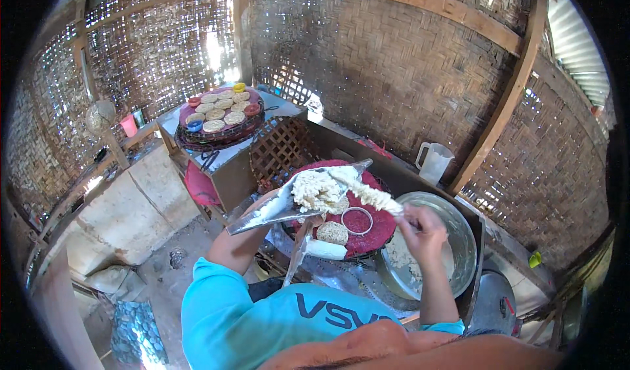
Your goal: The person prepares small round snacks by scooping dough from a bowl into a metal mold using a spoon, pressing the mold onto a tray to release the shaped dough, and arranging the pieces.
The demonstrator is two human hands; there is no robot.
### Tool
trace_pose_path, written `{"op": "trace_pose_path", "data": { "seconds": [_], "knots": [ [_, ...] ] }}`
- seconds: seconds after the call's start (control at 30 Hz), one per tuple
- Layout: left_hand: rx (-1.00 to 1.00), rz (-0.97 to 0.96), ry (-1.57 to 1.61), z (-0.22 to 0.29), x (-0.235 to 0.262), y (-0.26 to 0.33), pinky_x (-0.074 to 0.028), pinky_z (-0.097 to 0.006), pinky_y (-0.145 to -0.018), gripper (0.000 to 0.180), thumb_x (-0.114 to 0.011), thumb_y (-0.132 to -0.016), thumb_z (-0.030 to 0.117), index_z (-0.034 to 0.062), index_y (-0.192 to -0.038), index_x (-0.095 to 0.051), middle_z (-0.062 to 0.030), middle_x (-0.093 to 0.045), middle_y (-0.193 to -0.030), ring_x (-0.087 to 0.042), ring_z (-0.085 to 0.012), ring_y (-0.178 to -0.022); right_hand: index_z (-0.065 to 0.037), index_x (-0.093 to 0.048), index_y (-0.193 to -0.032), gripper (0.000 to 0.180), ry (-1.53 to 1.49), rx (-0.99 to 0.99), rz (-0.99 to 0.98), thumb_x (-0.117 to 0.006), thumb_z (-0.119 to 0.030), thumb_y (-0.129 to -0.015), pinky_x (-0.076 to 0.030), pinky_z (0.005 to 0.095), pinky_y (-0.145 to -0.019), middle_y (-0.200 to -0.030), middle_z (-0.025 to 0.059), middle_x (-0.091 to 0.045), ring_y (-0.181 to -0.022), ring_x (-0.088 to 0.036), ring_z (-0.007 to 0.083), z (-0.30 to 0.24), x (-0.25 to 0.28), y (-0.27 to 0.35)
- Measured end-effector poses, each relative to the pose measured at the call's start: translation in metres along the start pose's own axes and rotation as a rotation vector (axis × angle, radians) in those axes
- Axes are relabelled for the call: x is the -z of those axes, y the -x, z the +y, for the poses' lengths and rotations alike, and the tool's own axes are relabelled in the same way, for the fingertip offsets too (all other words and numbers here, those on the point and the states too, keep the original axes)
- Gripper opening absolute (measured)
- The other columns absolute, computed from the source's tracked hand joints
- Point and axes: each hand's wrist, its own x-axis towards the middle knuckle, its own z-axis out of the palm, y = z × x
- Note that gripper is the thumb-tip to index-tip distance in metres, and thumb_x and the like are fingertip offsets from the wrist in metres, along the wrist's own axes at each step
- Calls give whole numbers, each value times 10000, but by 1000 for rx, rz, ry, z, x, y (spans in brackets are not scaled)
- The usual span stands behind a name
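Holding white dough [318, 191] on a metal sheet [272, 210]

Person's L hand [262, 201], mostly hidden, is under sheet; can't tell how its fingers sit. R hand's [425, 231] fingers are clamped on end of a dough-coated strip [374, 196] reaching the dough. Below: red mat [382, 227] w/ pale ring [371, 223] & disc [332, 233]. Far L: counter [282, 102].

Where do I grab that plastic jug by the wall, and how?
Probably best by its handle, coming from your left: the loop sticks out on the left side of the jug, which stands upright.
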Motion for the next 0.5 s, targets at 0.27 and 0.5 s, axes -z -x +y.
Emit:
{"op": "trace_pose_path", "data": {
  "seconds": [0.27, 0.5],
  "knots": [
    [-294, 114, -789, 2, -7, 10, -433, -312, -796, 387, -623, -670, 161, 22, -1023, -549, -122, -593, -1001, -572, -215, -909, -89, -630, -866, 268, -65, 200, -160, -717, -171, -626, -438, 293, -499, -639, 52, -569, -557, -563, 190, -13, -5, -2],
    [-332, 425, -1412, 24, -38, 41, -444, -366, -733, 379, -627, -638, 241, 17, -938, -571, -181, -567, -829, -561, -334, -812, -89, -625, -873, 216, 167, 257, -350, -639, -242, -721, -446, 320, -512, -669, 74, -577, -580, -569, 231, -22, 41, -44]
  ]
}}
